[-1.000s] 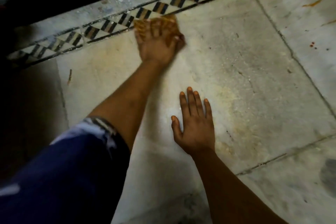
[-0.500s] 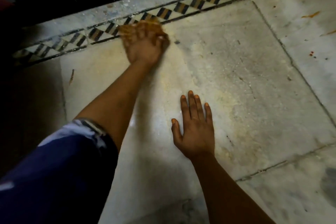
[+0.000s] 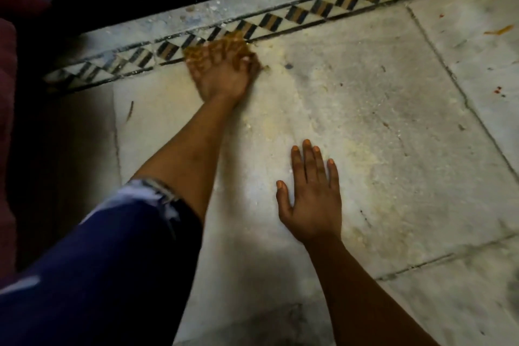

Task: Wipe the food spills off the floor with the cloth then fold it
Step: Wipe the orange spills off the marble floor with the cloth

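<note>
Our left hand [image 3: 222, 70] presses the orange cloth [image 3: 222, 43] flat under spread fingers, right at the edge where the pale floor slab [image 3: 365, 126] meets the checkered border strip [image 3: 297, 15]. Our right hand [image 3: 311, 196] lies open, palm down, on the slab nearer us, well apart from the cloth. Beyond it, bare slab runs rightward to an orange smear [image 3: 498, 30] and small red spots [image 3: 497, 90] past the joint line.
</note>
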`<state>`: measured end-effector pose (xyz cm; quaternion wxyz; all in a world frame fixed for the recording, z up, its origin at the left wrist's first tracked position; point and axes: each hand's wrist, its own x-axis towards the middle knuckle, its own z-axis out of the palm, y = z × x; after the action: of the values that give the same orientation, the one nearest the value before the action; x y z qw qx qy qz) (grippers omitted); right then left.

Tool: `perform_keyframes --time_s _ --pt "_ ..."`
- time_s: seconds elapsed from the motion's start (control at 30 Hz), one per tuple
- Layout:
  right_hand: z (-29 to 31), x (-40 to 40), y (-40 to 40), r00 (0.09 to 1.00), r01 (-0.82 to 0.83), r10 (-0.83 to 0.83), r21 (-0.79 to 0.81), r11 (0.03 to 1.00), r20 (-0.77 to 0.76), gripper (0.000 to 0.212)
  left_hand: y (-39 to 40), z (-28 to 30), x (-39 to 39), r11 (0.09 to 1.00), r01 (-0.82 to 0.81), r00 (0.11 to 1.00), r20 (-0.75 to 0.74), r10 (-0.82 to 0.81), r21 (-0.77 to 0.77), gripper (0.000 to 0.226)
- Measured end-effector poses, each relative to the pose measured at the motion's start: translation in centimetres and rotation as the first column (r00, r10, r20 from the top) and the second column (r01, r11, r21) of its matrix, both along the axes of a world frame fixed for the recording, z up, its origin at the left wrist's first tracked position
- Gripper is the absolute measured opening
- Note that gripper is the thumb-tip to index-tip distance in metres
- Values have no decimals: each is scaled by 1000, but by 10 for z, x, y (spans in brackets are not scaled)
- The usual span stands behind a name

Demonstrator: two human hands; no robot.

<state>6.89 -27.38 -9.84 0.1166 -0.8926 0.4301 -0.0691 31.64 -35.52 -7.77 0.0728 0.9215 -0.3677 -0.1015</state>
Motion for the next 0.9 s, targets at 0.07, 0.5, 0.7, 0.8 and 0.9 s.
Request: perform_keyframes --time_s 0.07,0.5,0.7,0.8,0.9 --pt "0 0 -1 1000 -3 3 -1 1000 -9 65 -12 1 -26 982 188 982 0 -188 27 60" --pt "-4 -1 0 999 -5 5 -3 1000 44 65 61 8 35 997 43 995 89 -49 63 79" --pt "-2 -1 -1 1000 -20 20 -5 1000 16 66 92 23 -10 947 278 943 140 -301 164 74" --pt "1 -2 1 999 -33 33 15 999 10 68 126 31 -34 945 305 943 105 -317 116 63" --pt "5 -5 1 998 -54 56 79 995 -28 73 154 42 -57 966 258 966 36 -257 -13 56"
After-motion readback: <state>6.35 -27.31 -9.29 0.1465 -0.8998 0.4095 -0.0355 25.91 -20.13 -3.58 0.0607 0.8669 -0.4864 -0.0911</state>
